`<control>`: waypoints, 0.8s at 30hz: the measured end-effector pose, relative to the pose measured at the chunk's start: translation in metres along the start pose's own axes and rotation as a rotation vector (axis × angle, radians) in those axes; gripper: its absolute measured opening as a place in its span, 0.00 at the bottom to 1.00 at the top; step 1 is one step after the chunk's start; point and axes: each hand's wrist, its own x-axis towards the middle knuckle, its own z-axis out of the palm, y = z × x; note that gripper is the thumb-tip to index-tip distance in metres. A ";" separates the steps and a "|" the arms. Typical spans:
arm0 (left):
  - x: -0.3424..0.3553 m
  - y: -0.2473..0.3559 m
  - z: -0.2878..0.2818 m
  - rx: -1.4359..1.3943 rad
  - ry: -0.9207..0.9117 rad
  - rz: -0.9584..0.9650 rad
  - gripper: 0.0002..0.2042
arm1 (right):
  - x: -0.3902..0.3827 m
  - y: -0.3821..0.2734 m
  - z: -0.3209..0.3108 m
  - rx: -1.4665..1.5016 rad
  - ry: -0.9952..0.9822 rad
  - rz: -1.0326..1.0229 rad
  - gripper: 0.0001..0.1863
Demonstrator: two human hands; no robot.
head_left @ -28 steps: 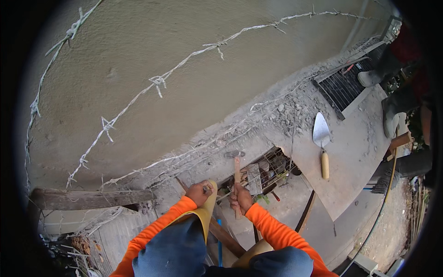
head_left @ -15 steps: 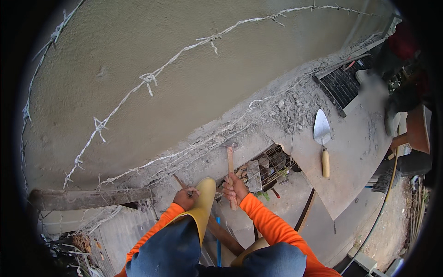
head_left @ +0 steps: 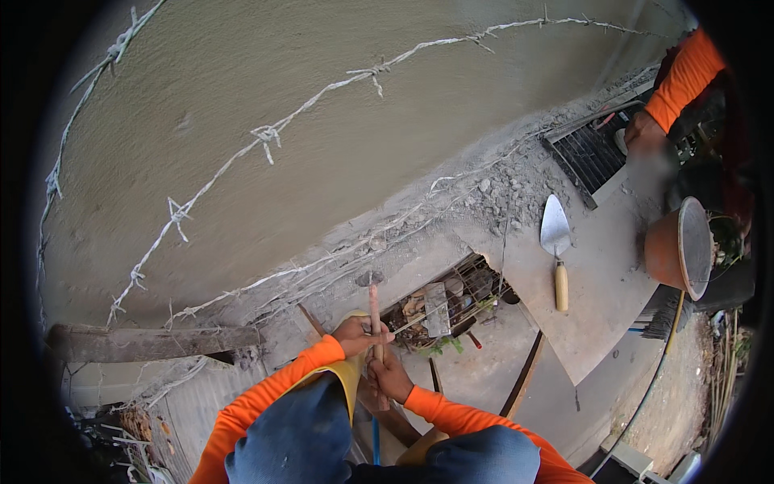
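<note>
Hammer, one, wooden-handled: before me, head toward the wall. My right hand: clamped round its lower handle. My left hand: at the upper handle; whether closed on anything, I cannot tell. Trowel, one: on the sheet, rightward. Orange-brown bucket, one: beyond the trowel. Co-worker's hand, one: near the grating.

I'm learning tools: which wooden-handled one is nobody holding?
The pointed trowel, lying on the grey sheet; the hammer is gripped in the right hand.
</note>
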 end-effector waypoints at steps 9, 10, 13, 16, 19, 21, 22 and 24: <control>-0.043 -0.002 -0.043 0.447 0.195 0.337 0.10 | -0.012 -0.012 -0.110 -0.769 0.139 -0.066 0.20; -0.049 -0.006 -0.042 0.415 0.152 0.263 0.10 | -0.017 -0.015 -0.114 -0.630 0.067 0.040 0.18; -0.053 -0.018 -0.042 0.467 0.062 0.416 0.09 | -0.022 -0.025 -0.113 -0.213 0.018 0.293 0.15; -0.052 -0.022 -0.038 0.294 0.102 0.344 0.10 | -0.013 -0.039 -0.112 -0.009 -0.018 0.189 0.18; -0.051 -0.017 -0.035 0.246 0.163 0.310 0.11 | 0.012 -0.054 -0.116 -0.305 0.246 0.006 0.21; -0.052 -0.011 -0.036 0.278 0.207 0.376 0.10 | 0.035 -0.065 -0.125 -0.289 0.331 -0.015 0.24; -0.053 -0.008 -0.038 0.263 0.210 0.381 0.10 | 0.045 -0.071 -0.132 -0.342 0.394 -0.137 0.25; -0.052 -0.003 -0.040 0.323 0.181 0.282 0.08 | 0.061 -0.085 -0.151 -0.480 0.576 -0.267 0.26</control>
